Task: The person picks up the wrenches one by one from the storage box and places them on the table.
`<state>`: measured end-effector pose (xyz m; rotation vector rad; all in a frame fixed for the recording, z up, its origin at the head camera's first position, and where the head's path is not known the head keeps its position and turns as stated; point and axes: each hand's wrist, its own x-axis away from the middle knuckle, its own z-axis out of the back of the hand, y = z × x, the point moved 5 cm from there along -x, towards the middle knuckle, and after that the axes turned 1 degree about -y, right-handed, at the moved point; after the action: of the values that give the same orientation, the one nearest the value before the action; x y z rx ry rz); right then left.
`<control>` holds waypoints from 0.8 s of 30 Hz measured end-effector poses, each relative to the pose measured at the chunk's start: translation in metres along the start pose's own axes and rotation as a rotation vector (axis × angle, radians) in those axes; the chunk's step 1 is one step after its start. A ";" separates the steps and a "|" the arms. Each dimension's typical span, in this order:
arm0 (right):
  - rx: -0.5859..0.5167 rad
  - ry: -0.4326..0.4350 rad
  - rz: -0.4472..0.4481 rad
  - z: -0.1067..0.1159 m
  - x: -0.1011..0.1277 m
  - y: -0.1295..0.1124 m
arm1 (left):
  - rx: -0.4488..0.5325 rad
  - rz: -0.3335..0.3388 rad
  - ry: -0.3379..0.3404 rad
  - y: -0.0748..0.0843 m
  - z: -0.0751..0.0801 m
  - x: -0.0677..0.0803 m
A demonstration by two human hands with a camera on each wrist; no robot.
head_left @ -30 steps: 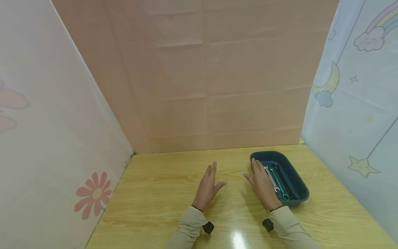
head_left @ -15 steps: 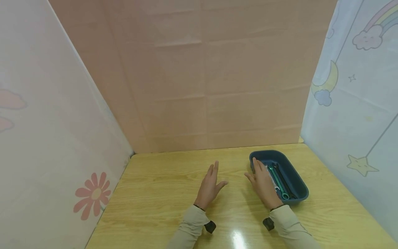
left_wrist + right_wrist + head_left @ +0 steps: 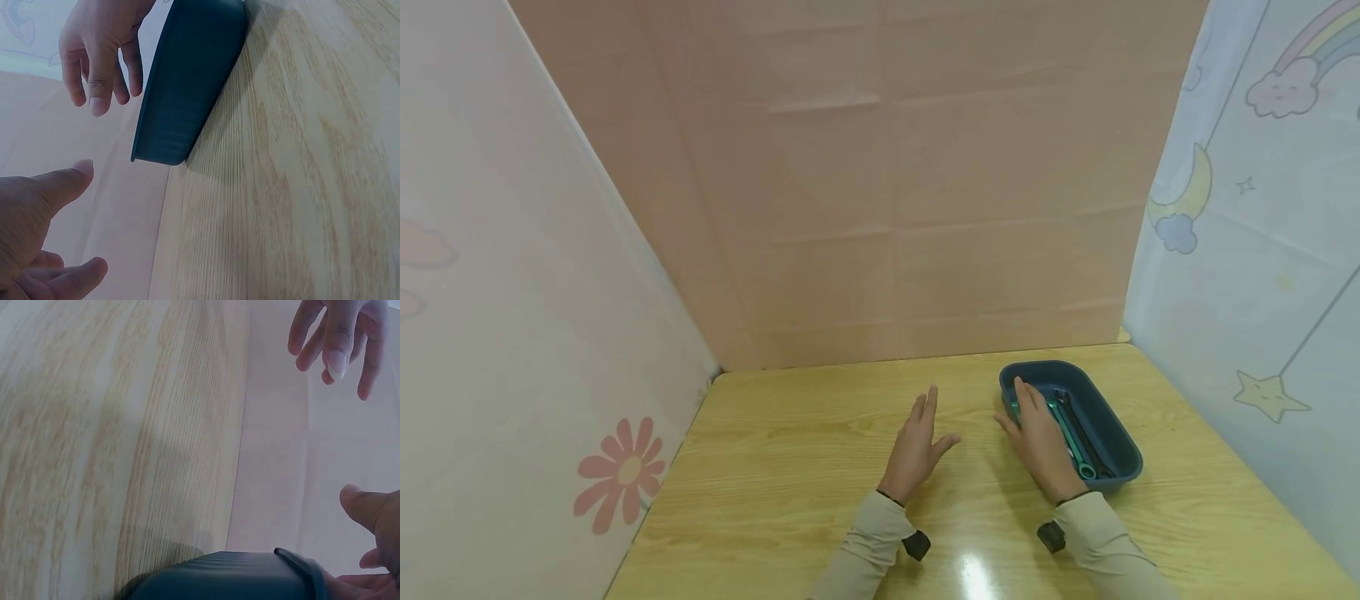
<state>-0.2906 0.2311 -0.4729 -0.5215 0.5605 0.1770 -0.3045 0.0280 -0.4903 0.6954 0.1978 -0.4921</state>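
My left hand (image 3: 917,450) hovers above the middle of the table, fingers extended and thumb spread, holding nothing. To its right, my right hand (image 3: 1037,446) is held over the left side of a dark blue plastic bin (image 3: 1111,417), fingers extended and also holding nothing. Inside the bin lie a green combination wrench (image 3: 1072,442) and a black wrench (image 3: 1087,437), side by side. My right hand hides part of the bin's contents. In the left wrist view, the right hand's fingers hang beside the upper rim of the bin (image 3: 187,81).
The wooden table (image 3: 775,475) carries the bin on its right side. A tan paper backdrop (image 3: 895,208) stands along the far edge. Printed white sheets close off the left (image 3: 550,292) and right (image 3: 1247,275) sides.
My left hand has drifted slightly to the right. The right hand has shifted a little right over the bin and now covers the silver wrench seen earlier.
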 end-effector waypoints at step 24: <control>0.024 0.067 0.027 0.016 0.006 0.015 | 0.051 -0.042 0.017 0.011 -0.007 -0.003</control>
<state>-0.2828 0.2524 -0.4713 -0.4985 0.6347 0.1791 -0.3022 0.0410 -0.4885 0.7464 0.2167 -0.5326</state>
